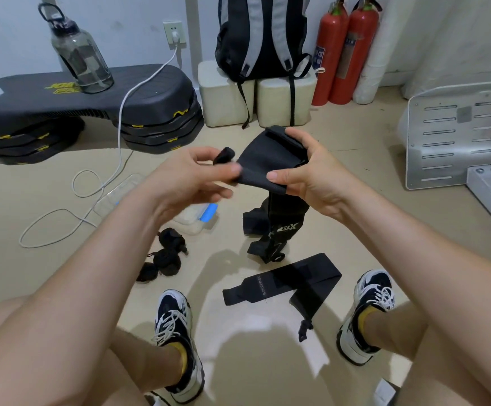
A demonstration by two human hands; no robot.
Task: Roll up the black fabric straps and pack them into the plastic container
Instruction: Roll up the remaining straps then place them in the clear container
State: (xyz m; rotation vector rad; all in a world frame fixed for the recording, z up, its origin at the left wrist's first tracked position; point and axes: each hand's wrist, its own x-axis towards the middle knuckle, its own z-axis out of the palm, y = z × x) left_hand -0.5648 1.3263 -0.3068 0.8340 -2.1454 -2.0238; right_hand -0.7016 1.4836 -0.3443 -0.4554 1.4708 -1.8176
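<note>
Both hands hold one black fabric strap (267,159) up in front of me. My left hand (191,174) pinches its near corner and a small black loop. My right hand (305,168) grips the strap's right end, and the long tail hangs down to the floor. A second black strap (285,281) lies flat between my shoes. Three rolled black straps (165,257) sit on the floor to the left. The clear plastic container (193,219) with a blue clip lies partly hidden behind my left wrist, its clear lid (121,190) beside it.
A white charging cable (71,227) loops over the floor at the left. A black step platform (92,112) with a water bottle (81,54) stands at the back left. A backpack (263,36) on foam blocks and two fire extinguishers (346,51) line the wall. A metal rack (458,136) stands at the right.
</note>
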